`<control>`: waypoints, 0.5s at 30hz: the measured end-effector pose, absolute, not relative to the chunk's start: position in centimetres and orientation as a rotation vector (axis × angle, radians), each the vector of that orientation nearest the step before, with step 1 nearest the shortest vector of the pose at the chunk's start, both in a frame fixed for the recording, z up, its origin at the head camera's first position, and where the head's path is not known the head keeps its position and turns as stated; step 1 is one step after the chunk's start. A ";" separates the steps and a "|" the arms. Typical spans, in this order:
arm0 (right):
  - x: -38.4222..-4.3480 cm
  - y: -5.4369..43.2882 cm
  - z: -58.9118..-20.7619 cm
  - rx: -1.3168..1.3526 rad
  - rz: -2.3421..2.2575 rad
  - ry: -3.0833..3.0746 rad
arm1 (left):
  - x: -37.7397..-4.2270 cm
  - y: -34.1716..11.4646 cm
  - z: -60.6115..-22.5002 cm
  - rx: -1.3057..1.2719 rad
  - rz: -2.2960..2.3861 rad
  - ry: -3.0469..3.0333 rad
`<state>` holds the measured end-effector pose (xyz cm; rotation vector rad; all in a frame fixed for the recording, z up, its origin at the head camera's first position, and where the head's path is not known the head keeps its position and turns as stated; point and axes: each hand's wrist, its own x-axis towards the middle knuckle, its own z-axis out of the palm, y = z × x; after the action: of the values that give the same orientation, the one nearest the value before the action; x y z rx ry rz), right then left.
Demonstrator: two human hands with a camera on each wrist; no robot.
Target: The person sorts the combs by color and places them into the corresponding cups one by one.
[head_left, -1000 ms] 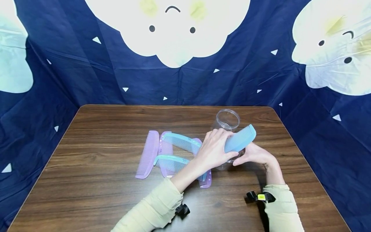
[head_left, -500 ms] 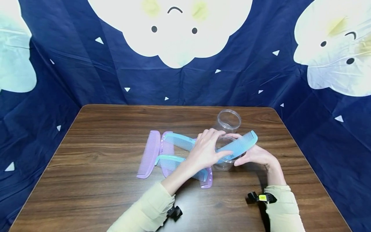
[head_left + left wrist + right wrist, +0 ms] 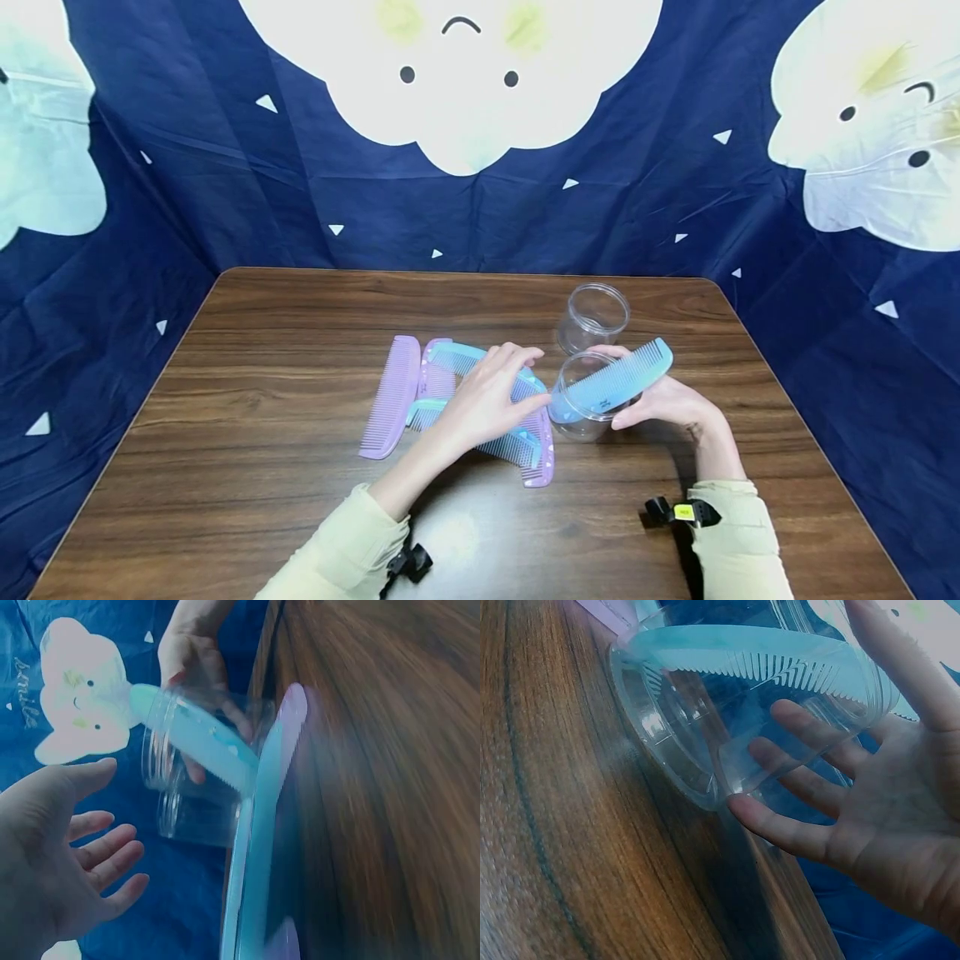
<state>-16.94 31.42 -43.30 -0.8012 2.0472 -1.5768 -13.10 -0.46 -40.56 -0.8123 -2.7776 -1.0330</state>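
Observation:
A clear plastic jar (image 3: 581, 429) stands on the table with a light blue comb (image 3: 626, 379) leaning inside it, one end sticking out past the rim to the right. My right hand (image 3: 667, 402) holds the jar from its right side, thumb and fingers around the wall, as the right wrist view also shows. Over the pile of combs is my left hand (image 3: 487, 404), which holds nothing. Its fingers are spread and loosely bent in the left wrist view (image 3: 71, 859). Beneath it lie blue combs (image 3: 457, 358) across purple combs (image 3: 542, 467), partly hidden by the hand.
A second clear jar (image 3: 576, 335) stands just behind the first. One purple comb (image 3: 392, 400) lies at the left end of the pile. The wooden table (image 3: 247, 400) has a dark blue curtain (image 3: 472, 225) behind it.
My left hand has let go of the blue comb and moved left, away from the jar. The comb has dropped lower into the jar and leans right. My right hand keeps its place.

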 end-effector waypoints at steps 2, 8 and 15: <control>-17.0 31.4 -43.4 -0.797 -1.581 2.044 | -13.0 -1.3 -40.7 -0.814 -1.017 -2.781; -17.0 31.7 -43.5 -0.761 -1.551 2.089 | -13.0 -3.1 -41.3 -0.851 -0.991 -2.792; -17.0 31.8 -43.5 -0.767 -1.534 2.098 | -12.6 -4.3 -42.5 -0.840 -0.930 -2.847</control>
<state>-16.98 31.76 -43.55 -0.7665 2.0983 -1.5342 -12.58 -4.34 -42.48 -0.8402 -2.8467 -0.9302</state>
